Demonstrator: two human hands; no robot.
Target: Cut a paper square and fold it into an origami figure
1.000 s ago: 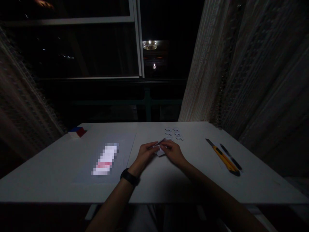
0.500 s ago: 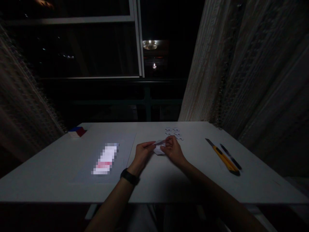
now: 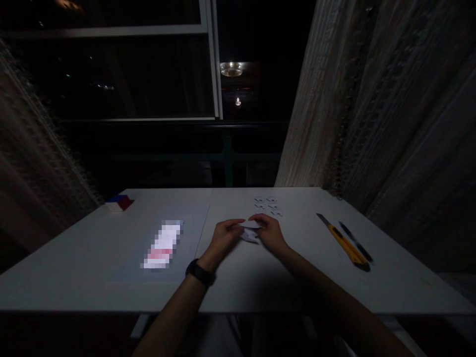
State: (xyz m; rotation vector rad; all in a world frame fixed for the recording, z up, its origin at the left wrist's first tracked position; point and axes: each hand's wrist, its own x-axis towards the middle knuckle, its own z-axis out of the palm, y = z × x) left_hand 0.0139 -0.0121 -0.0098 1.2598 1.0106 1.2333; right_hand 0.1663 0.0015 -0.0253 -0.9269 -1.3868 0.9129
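Observation:
Between my two hands is a small folded piece of white paper (image 3: 250,233), held just above the middle of the table. My left hand (image 3: 224,236), with a dark watch (image 3: 201,271) on its wrist, pinches the paper's left side. On the opposite side, my right hand (image 3: 271,233) grips it with thumb and fingers. The paper shows an upper flap and a lower part with a gap between them; fingers cover its edges. Just beyond my right hand lie several small white paper pieces (image 3: 266,204) with dark marks, set in rows.
To the left, a lit phone (image 3: 163,245), its screen blurred out, rests on white sheets (image 3: 201,223). A coloured cube (image 3: 119,202) sits at the far left of the white table (image 3: 74,277). A yellow utility knife (image 3: 344,245) and a dark pen (image 3: 356,241) lie at the right.
The paper has been turned in my hands and its layers now stand apart. My right hand has shifted slightly nearer to me, its fingers now along the paper's upper edge.

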